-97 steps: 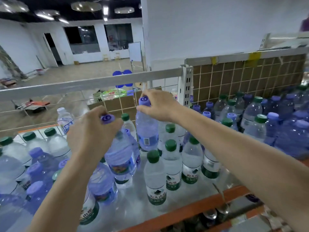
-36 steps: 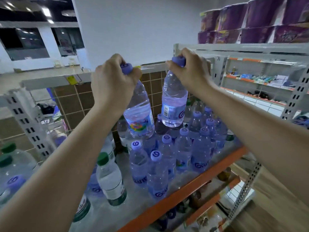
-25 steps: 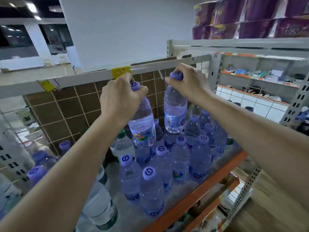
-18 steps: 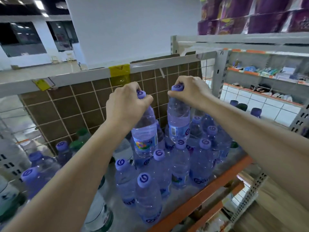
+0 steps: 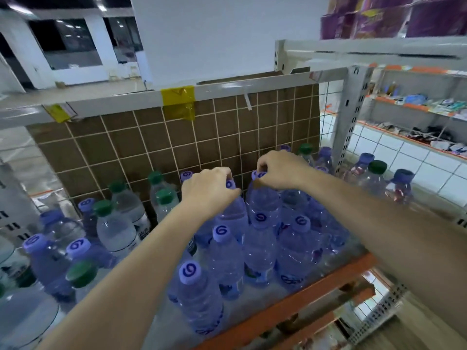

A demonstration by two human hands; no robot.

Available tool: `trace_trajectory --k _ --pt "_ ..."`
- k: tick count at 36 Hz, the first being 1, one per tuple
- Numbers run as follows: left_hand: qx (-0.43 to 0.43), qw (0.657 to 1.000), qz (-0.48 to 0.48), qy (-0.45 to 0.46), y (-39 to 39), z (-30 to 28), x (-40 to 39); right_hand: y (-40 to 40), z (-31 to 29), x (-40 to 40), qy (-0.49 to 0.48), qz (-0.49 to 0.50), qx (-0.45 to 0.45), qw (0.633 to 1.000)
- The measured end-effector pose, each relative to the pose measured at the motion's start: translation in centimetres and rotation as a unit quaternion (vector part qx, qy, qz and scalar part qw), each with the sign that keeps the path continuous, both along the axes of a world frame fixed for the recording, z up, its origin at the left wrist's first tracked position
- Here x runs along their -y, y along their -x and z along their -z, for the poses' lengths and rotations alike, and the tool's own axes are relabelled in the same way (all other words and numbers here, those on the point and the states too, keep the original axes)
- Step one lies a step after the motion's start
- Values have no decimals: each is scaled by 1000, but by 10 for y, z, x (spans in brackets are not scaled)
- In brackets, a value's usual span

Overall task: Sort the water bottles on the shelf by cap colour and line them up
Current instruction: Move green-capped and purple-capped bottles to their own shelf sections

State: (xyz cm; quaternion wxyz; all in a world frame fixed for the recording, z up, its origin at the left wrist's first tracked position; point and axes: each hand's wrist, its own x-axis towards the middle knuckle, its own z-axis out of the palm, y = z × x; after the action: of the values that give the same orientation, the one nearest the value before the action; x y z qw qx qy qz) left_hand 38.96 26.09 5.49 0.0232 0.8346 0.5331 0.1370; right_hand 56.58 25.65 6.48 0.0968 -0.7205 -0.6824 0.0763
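Note:
My left hand (image 5: 207, 190) grips the neck of a purple-capped bottle (image 5: 233, 215) that stands low among the purple group at the shelf's right end. My right hand (image 5: 280, 169) pinches the purple cap of a second bottle (image 5: 262, 200) right beside it, near the back grid. Several purple-capped bottles (image 5: 222, 256) stand in front of them. Green-capped bottles (image 5: 116, 223) stand mixed with purple ones to the left.
The shelf has an orange front edge (image 5: 298, 296) and a wire grid back with brown cardboard (image 5: 177, 147). A grey upright post (image 5: 351, 114) bounds the right end; more bottles (image 5: 374, 178) stand beyond it. Purple packs (image 5: 379, 18) sit on the shelf above.
Both hands carried their purple-capped bottles from the left section to the right end and lowered them down among the purple group near the back.

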Motion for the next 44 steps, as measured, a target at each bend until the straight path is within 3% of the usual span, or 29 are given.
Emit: trace_trajectory --k 16,27,35,44 --pt "-43 996 15 73 -6 37 0 -4 26 6 60 -11 46 997" --pt "-36 992 15 116 4 37 -3 -9 17 -7 175 -16 37 984" --pt "-8 994 -20 108 36 11 1 24 -6 -9 82 -34 97 991" --pt "58 988 -137 48 114 -28 10 74 -14 -18 -10 -139 -25 990"
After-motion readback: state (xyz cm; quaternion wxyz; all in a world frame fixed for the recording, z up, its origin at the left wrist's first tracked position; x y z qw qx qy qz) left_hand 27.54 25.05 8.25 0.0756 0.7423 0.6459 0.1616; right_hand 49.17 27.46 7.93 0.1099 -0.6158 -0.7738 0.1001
